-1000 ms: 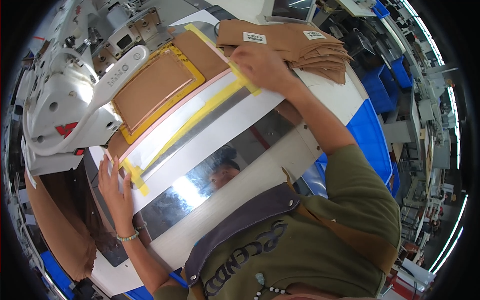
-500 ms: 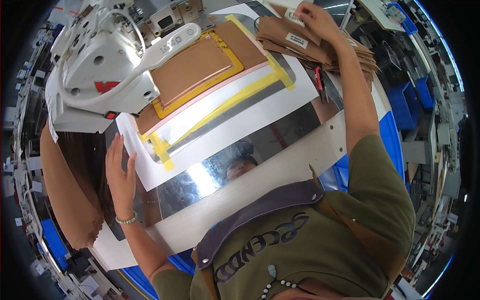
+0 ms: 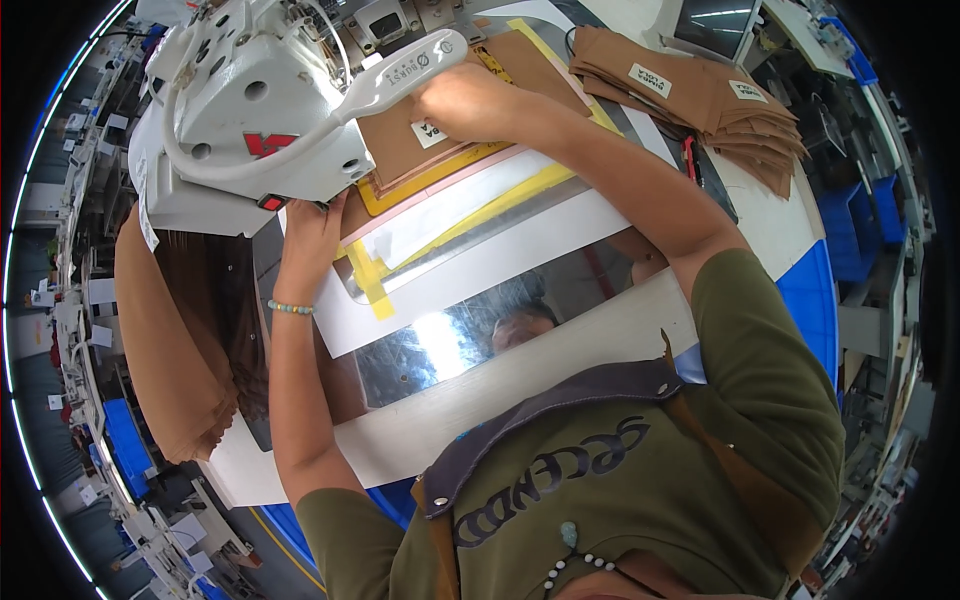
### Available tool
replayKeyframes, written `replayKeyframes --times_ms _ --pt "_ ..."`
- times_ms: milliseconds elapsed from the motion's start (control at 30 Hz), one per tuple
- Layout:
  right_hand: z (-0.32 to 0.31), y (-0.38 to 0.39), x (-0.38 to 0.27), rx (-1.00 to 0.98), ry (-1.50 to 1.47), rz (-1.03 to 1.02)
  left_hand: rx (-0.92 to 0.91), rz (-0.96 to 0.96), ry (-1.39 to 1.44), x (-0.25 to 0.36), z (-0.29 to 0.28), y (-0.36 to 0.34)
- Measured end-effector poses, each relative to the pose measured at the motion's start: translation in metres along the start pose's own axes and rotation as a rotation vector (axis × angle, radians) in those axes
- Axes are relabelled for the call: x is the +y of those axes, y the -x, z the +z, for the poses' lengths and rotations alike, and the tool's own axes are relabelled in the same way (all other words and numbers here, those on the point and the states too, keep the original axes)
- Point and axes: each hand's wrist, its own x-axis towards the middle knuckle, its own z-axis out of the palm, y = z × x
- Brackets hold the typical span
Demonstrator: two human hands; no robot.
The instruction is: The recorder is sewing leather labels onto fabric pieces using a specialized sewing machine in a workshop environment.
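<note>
My right hand is curled over a brown piece with a white label, inside a yellow-edged frame on the work plate. Its fingertips are partly hidden by the white handle-like arm of a sewing machine. My left hand reaches to the left edge of the frame, under the machine head. The head hides its fingertips, so I cannot make out whether they grip anything.
Brown pieces with white labels lie stacked at the far right, beside red-handled snips. A brown hanging sheet drapes off the table's left side. A shiny metal plate lies near the front edge.
My right hand has come from the stack on the right to the frame, bringing a labelled brown piece. My left hand has moved up and right, under the machine head.
</note>
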Motion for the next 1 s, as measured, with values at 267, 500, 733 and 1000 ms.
replayKeyframes --times_ms 267,500,733,1000 --pt "0.020 -0.002 0.003 0.061 -0.139 -0.086 -0.076 0.154 0.230 0.010 0.011 -0.024" --pt "0.051 0.016 -0.022 0.152 -0.341 -0.284 -0.135 0.106 0.318 -0.025 0.021 -0.021" --pt "0.048 0.013 -0.024 0.094 -0.331 -0.370 0.057 0.170 0.133 -0.057 0.026 -0.034" --pt "0.051 0.014 -0.025 0.077 -0.402 -0.342 -0.037 0.279 -0.149 0.000 0.016 -0.046"
